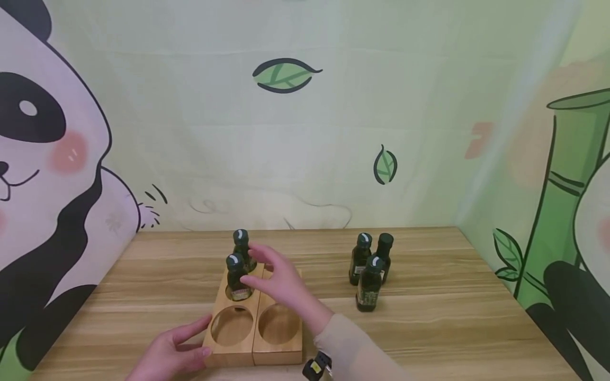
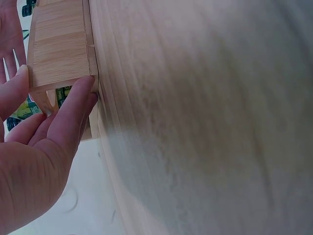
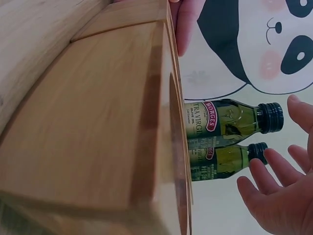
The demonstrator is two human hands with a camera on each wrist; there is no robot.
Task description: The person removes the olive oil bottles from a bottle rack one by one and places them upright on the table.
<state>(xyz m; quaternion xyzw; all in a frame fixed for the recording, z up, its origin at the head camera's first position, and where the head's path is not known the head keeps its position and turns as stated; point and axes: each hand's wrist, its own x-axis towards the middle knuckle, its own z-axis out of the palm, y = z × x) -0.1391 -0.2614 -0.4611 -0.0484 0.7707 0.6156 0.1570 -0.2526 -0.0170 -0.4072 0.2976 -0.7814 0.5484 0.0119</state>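
Observation:
A wooden bottle holder with round wells lies near the table's front, a seam running between its left and right halves. Two small dark green olive oil bottles stand in its left half, one in the back well and one in the middle well. Over the right half, my right hand is spread beside these bottles. Its fingers are apart and grip nothing in the right wrist view. My left hand holds the holder's front left corner between thumb and fingers. Bare wood shows in both front wells.
Three more small bottles stand close together on the table, right of the holder. Behind the table hangs a printed cloth with pandas, leaves and bamboo. A dark strapped device sits at my right wrist.

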